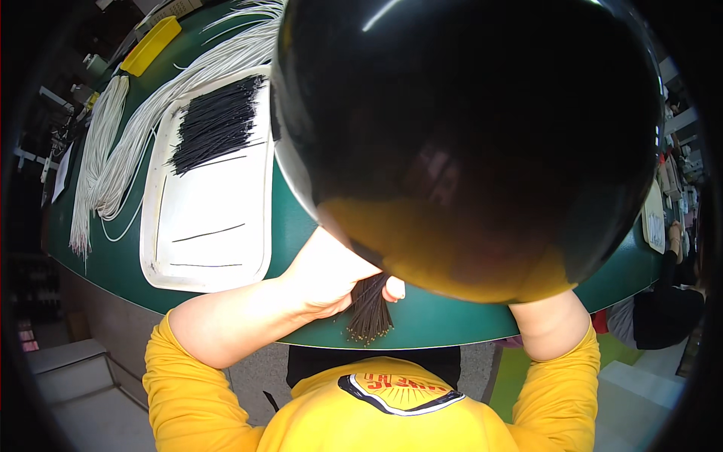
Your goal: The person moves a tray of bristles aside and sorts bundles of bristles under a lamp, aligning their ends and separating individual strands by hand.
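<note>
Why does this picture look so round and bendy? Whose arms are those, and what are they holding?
A person wears a wide camera on their head, looking down, which bends straight edges. Those are the person's arms in yellow sleeves. The left hand grips a bundle of thin black strands. A big, shiny dark dome blocks the view; I can't see what the right hand is doing. On the green table lie a white tray with more black strands, long white strands and a yellow bin.

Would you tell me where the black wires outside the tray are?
In the head view, the wire bundle is in the left hand, at the near table edge, right of the white tray.
</note>
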The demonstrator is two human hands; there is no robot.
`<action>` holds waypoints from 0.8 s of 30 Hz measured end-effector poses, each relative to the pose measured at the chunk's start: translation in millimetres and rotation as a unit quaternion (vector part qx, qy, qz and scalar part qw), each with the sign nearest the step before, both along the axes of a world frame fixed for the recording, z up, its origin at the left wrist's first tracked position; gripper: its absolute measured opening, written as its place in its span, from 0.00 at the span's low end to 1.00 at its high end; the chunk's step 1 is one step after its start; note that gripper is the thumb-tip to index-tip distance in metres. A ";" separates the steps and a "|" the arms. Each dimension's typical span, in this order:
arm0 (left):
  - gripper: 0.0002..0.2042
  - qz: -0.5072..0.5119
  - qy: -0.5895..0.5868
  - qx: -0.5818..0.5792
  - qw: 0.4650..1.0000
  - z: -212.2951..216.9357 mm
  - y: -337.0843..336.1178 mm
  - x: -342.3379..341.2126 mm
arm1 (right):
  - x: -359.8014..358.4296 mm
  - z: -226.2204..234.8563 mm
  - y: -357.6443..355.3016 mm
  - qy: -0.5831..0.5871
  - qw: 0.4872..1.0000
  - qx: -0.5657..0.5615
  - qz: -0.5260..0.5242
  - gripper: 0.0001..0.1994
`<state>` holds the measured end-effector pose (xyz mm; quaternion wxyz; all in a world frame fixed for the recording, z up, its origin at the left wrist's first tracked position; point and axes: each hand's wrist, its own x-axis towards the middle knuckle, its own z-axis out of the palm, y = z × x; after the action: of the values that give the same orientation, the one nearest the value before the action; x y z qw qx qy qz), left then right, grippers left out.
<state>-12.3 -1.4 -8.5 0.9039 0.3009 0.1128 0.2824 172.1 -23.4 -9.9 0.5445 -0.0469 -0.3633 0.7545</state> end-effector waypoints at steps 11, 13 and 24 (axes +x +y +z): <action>0.11 0.008 0.017 -0.017 1.000 2.8 -1.8 -1.5 | 6.9 1.5 4.1 -0.029 0.999 0.002 0.024 0.16; 0.11 0.005 -0.003 -0.017 1.000 4.6 -1.6 2.4 | 8.1 8.4 -1.1 -0.044 0.999 0.004 0.016 0.16; 0.11 -0.008 0.113 0.022 0.993 23.6 0.6 -3.6 | 9.9 7.3 3.8 -0.068 0.996 0.009 0.050 0.14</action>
<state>-15.9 -0.8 15.0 0.8808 0.3515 0.2052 0.2417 182.0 -19.7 -2.6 0.4810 -0.0748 -0.4084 0.7722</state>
